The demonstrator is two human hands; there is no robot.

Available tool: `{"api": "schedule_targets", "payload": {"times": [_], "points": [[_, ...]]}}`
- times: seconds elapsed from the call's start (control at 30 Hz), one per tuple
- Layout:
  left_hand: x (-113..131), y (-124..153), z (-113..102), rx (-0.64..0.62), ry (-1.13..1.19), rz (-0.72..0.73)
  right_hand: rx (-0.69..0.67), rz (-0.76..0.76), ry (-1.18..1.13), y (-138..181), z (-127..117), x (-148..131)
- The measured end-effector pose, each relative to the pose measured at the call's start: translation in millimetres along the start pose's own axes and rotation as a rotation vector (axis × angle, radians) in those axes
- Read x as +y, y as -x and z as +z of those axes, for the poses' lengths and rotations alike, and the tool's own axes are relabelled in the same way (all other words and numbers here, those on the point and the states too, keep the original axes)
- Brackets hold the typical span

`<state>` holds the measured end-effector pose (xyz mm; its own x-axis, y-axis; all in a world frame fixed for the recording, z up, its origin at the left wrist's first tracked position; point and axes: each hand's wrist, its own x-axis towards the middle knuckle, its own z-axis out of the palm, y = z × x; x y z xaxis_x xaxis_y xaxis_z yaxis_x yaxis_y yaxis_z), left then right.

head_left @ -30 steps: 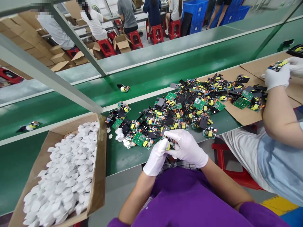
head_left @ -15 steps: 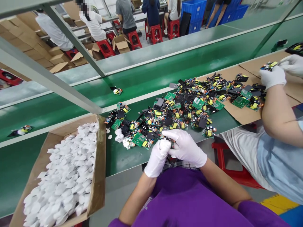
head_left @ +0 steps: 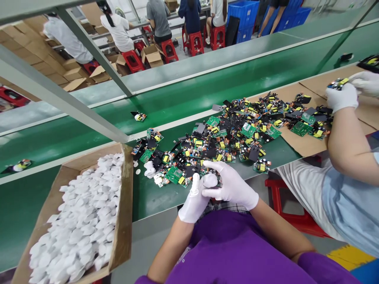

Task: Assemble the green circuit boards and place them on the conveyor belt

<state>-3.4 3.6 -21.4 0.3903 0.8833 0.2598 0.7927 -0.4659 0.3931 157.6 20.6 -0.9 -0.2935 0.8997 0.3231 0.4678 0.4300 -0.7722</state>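
Note:
Both my hands wear white gloves and meet at the near edge of the green bench. My left hand [head_left: 194, 199] is closed, its thumb up against a small white round piece [head_left: 210, 180]. My right hand [head_left: 232, 185] curls around the same piece and a small circuit board, which is mostly hidden under its fingers. Just beyond them a pile of green circuit boards [head_left: 231, 136] with yellow and black parts spreads across the bench.
A cardboard box [head_left: 126, 205] full of white round pieces stands at my left. A co-worker's gloved hands [head_left: 343, 94] hold a board at the right over brown cardboard [head_left: 308, 144]. Small assemblies [head_left: 139, 116] ride the green conveyor behind. People sit on red stools far back.
My hands have shifted slightly; the white piece now shows between my thumbs. The assemblies on the conveyor have moved left.

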Motion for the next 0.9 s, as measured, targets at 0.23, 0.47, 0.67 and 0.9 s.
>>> {"api": "schedule_targets", "payload": {"times": [0.23, 0.47, 0.67, 0.9], "points": [[5.4, -0.8, -5.3, -0.017, 0.014, 0.008, 0.043, -0.134, 0.039, -2.8, 6.2, 8.2], [15.9, -15.5, -1.5, -0.043, 1.159, -0.505, 0.032, -0.111, -0.061, -2.7, 4.9, 2.3], [19.9, -15.4, 2.5, -0.034, 1.758, -0.669, 0.091, -0.039, -0.345, -2.4, 10.0, 1.0], [20.4, -12.4, 1.4, 0.012, 1.721, -0.825, 0.102, 0.028, -0.457, -2.8, 14.5, 4.1]]}}
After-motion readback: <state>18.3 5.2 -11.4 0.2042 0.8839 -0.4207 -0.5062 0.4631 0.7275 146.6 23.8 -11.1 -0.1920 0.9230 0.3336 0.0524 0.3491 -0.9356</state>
